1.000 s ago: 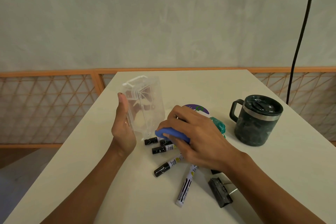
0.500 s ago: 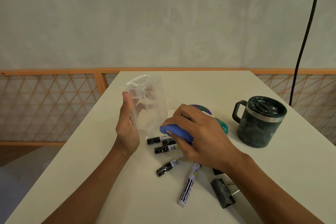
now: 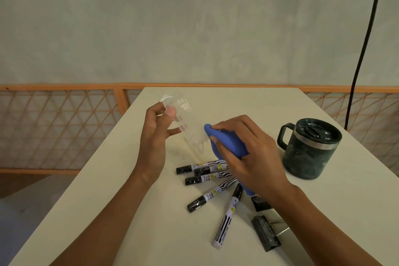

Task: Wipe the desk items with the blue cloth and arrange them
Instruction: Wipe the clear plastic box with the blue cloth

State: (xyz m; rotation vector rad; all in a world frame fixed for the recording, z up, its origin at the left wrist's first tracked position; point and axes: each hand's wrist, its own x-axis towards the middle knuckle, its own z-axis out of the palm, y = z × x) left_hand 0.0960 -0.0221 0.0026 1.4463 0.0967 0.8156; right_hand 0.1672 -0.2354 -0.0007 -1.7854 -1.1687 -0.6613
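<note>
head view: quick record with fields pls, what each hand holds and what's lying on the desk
left hand: grips clear plastic box, tilted, blurred
right hand: fingers curled round blue cloth, its tip at the box's side
markers: five, black caps, fanned out on desk, partly under the right hand
mug: dark, lidded, upright, handle towards the hands
binder clip: black, lying beside the right forearm

Pale wall (image 3: 194,28), orange lattice rail (image 3: 54,127) (black cord (image 3: 352,93))
</note>
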